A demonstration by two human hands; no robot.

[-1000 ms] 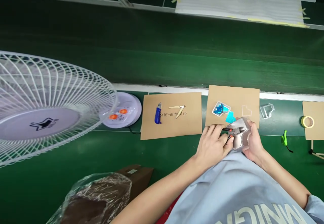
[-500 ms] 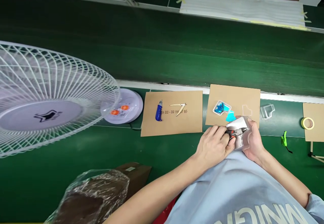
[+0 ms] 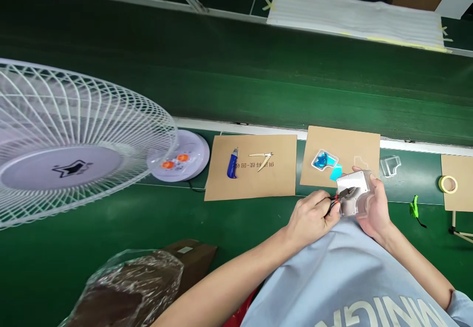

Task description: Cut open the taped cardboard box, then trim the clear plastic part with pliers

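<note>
My right hand (image 3: 375,209) grips a transparent moulded plastic shell (image 3: 361,191) with a whitish inner face. My left hand (image 3: 312,221) holds small red-handled side cutters (image 3: 334,202), and their dark jaws rest on that face. Beyond my hands, a transparent tray (image 3: 324,160) with blue pieces in it lies on a cardboard sheet (image 3: 342,154). A cyan plastic piece (image 3: 335,173) lies beside the tray, close to the shell. A transparent shell (image 3: 360,162) sits on the same sheet.
A green conveyor belt (image 3: 236,81) runs across the view. A second cardboard sheet (image 3: 251,174) holds a blue utility knife (image 3: 232,164) and beige-handled pliers (image 3: 262,161). A fan (image 3: 70,154) stands at left, with a plastic-wrapped bundle (image 3: 129,292) below and tape (image 3: 448,184) at right.
The shell has turned so its whitish face points up toward me. The cutter jaws now rest on that face, and both hands have shifted slightly right.
</note>
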